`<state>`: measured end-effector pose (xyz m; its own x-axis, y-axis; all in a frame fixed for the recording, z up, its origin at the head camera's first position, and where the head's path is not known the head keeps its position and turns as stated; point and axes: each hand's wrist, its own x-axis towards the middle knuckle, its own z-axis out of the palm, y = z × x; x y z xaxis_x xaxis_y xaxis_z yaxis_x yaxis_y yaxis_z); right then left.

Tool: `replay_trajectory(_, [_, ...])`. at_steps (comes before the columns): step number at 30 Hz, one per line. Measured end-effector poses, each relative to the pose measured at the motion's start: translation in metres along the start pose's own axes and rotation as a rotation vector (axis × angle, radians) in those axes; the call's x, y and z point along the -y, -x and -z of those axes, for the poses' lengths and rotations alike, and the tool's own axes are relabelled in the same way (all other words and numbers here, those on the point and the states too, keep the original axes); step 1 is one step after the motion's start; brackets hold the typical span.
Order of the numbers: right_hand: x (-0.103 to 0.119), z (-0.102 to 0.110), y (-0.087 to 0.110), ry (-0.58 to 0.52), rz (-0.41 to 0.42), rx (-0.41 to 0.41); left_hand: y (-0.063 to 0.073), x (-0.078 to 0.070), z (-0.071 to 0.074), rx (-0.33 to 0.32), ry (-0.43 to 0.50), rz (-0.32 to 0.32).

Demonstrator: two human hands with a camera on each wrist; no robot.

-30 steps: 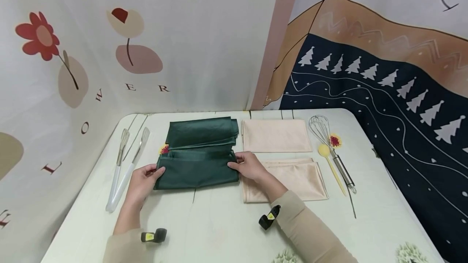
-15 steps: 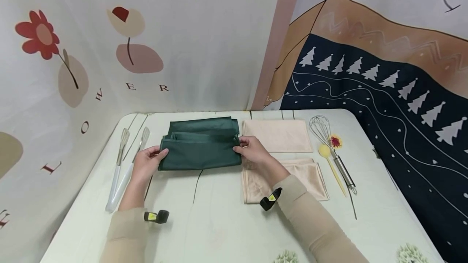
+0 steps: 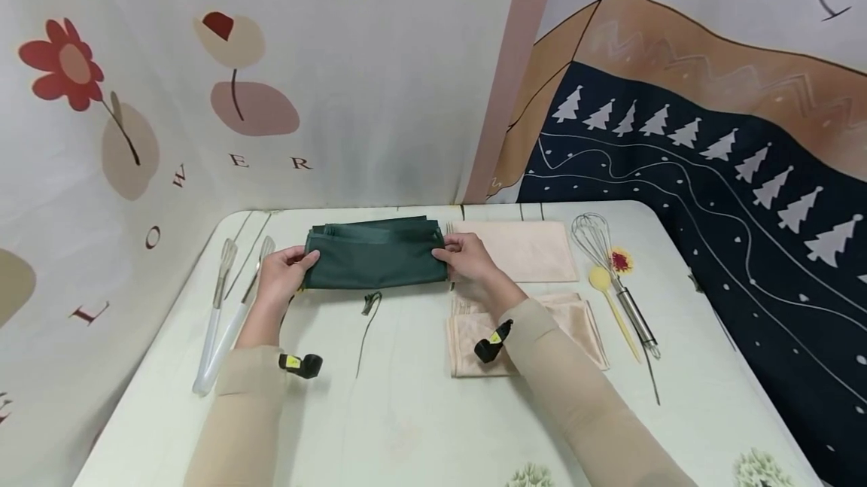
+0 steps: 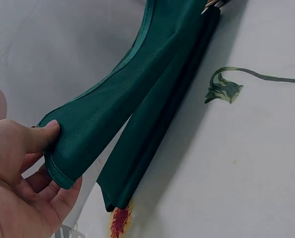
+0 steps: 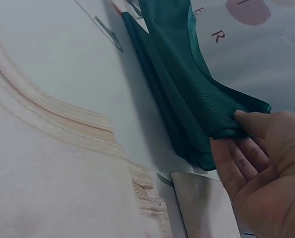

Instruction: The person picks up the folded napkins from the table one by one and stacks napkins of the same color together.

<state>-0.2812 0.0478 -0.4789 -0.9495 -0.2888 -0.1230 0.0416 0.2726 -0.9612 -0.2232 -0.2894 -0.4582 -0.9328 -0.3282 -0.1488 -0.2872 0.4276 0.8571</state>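
A folded dark green satin cloth (image 3: 375, 265) spans between both hands toward the back of the table. My left hand (image 3: 281, 276) pinches its left end, thumb in front and fingers behind. At the opposite end, my right hand (image 3: 470, 257) pinches the edge the same way. In the left wrist view, the held flap (image 4: 112, 99) hangs above a lower green layer (image 4: 137, 153) lying close over the tabletop. The right wrist view also has this flap (image 5: 187, 64) raised, with the lower layer beneath it.
Two folded beige satin cloths lie right of the green one, one at the back (image 3: 521, 250) and one in front (image 3: 562, 321). Farther right are a whisk (image 3: 630, 306) and a yellow spoon (image 3: 612, 306). White-handled tongs (image 3: 217, 321) lie at the left. Patterned curtains border the table.
Both hands have carried the green flap away from the front, up and back over the rear green part. A printed stem on the tablecloth has come into view.
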Motion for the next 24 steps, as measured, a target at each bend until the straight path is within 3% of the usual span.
replay_trajectory(7, [0.002, 0.002, -0.015, 0.067, -0.015, -0.045, -0.014, -0.002, -0.003, 0.026, -0.007, -0.004])
replay_trajectory(14, [0.002, 0.000, -0.031, 0.086, -0.028, -0.100, -0.028, -0.001, -0.006, 0.010, -0.010, -0.023])
replay_trajectory(24, [-0.001, -0.006, -0.045, 0.132, -0.089, -0.127, -0.047, 0.005, -0.014, 0.005, 0.004, 0.025])
